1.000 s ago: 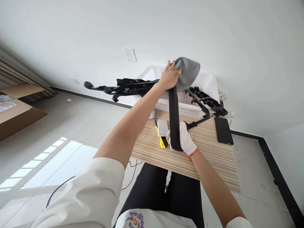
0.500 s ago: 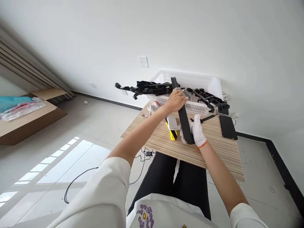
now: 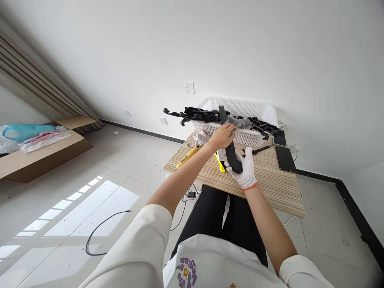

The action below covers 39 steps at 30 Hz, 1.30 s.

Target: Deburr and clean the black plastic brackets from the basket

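A long black plastic strip (image 3: 231,154) is held at a slant over the table, its far end up near the basket. My bare left hand (image 3: 222,137) is closed on a grey cloth (image 3: 241,122) pressed against the strip's upper part. At the lower end, my right hand (image 3: 247,169), in a white knitted glove with an orange cuff edge, supports the strip from below with fingers curled around it and the thumb up. Partly hidden behind the strip lie a small white box (image 3: 221,155) and a yellow-and-black tool (image 3: 221,166).
A white plastic basket (image 3: 255,139) stands at the back against the wall, with black plastic parts (image 3: 201,115) jutting over its rim. A yellow utility knife (image 3: 187,157), a white glove (image 3: 202,137), a black tool (image 3: 261,150) and a black tablet (image 3: 285,159) lie on the wooden table (image 3: 276,192).
My right hand has turned under the strip's lower end, its palm now more upward. More of the grey cloth shows by my left hand. The view has shifted, uncovering the yellow utility knife.
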### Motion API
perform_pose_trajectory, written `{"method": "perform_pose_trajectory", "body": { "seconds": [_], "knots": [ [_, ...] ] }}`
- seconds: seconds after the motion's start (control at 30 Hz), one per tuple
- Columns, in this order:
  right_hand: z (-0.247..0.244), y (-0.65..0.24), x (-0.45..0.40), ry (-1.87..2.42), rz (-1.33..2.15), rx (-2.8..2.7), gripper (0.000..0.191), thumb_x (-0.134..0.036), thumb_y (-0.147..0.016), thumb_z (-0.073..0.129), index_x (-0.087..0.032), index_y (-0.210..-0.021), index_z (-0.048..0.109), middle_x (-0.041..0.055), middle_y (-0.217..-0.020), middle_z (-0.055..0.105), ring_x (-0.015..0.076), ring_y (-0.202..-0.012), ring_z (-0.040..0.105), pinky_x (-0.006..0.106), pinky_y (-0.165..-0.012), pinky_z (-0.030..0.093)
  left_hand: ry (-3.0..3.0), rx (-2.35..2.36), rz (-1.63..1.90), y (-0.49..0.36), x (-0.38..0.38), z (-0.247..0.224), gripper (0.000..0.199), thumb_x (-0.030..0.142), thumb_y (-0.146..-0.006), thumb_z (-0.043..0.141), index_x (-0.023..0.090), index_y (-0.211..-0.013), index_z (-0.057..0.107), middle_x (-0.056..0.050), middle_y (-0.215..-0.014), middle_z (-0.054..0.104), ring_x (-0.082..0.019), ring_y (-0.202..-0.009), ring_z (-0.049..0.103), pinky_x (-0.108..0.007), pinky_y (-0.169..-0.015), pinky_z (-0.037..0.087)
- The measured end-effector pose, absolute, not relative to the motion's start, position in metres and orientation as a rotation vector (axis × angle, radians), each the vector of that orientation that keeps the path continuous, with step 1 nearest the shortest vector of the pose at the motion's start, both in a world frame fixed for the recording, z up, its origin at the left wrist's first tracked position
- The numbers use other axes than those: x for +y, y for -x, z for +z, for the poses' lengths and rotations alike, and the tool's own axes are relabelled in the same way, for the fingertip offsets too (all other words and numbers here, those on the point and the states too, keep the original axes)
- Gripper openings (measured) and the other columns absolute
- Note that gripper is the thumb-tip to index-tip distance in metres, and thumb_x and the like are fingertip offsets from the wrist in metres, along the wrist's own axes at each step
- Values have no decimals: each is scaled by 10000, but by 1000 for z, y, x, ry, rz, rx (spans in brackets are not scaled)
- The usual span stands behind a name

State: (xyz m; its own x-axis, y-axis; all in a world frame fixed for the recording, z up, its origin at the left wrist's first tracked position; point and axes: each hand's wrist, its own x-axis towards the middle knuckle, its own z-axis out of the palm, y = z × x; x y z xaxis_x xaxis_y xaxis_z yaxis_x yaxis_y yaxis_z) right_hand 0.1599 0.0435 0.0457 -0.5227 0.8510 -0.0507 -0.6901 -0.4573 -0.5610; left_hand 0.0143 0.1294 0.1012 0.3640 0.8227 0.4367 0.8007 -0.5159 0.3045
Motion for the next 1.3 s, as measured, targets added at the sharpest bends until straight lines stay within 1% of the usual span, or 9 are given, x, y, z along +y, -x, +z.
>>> {"method": "perform_pose_trajectory", "body": {
  "seconds": [0.17,0.3,0.47,0.63,0.73,0.83,0.97,1.13,1.3],
  "knots": [
    [33,-157,7,175,2091,-208,432,-556,-1029,368,-270,-1257,598,31,-987,728,110,-678,674,134,-361,447,-2436,1559,947,-12,138,100,517,179,-970,384,109,-1481,423,-199,-1526,454,-311,-1418,468,-458,-1168,399],
    [36,-147,-2,63,2126,-70,341,-444,-1016,489,-273,-1297,574,26,-1018,715,73,-663,650,110,-391,461,-2440,1454,918,-10,129,104,535,82,-949,300,71,-1457,469,-192,-1535,476,-258,-1476,403,-408,-1225,326],
    [60,-132,-4,32,2128,133,397,-446,-958,607,-202,-1271,587,48,-973,677,93,-760,656,168,-614,594,-2374,1357,929,-1,96,117,457,180,-983,335,198,-1334,627,-96,-1328,676,-248,-1225,639,-396,-1056,499],
    [66,-124,-1,215,2078,139,322,-459,-977,529,-182,-1108,627,44,-854,640,119,-672,618,198,-512,560,-2233,1395,964,4,51,118,396,213,-953,402,230,-1160,739,-18,-961,774,-204,-888,711,-344,-886,562],
    [59,-121,0,310,2062,134,316,-468,-979,499,-192,-1067,627,37,-803,644,130,-646,609,208,-477,538,-2219,1483,891,6,33,115,413,239,-968,381,228,-1198,724,-19,-848,766,-207,-786,712,-356,-812,581],
    [53,-119,-1,312,2031,84,330,-477,-989,474,-202,-1070,638,38,-831,687,141,-663,632,237,-505,554,-2316,1527,853,2,26,112,447,277,-1007,326,223,-1302,656,-64,-1101,763,-236,-1009,722,-390,-916,580],
    [47,-118,-4,235,1987,9,260,-417,-1005,480,-236,-1089,646,17,-900,724,154,-833,689,273,-637,604,-2546,1535,666,-7,36,104,516,262,-1012,287,132,-1477,472,-148,-1598,407,-277,-1471,416,-431,-1175,417],
    [39,-116,-6,297,2088,67,299,-426,-1021,450,-205,-1092,639,36,-877,708,130,-693,647,228,-528,559,-2594,1584,508,-12,79,87,575,217,-991,293,57,-1542,335,-181,-1680,196,-312,-1573,60,-505,-1282,180],
    [29,-111,-5,346,2047,115,153,-390,-966,571,-244,-956,618,-20,-743,614,93,-582,561,182,-465,496,-2512,1681,729,-15,126,77,646,164,-960,290,130,-1599,200,-130,-1703,139,-271,-1581,35,-510,-1286,126]
  ]
}}
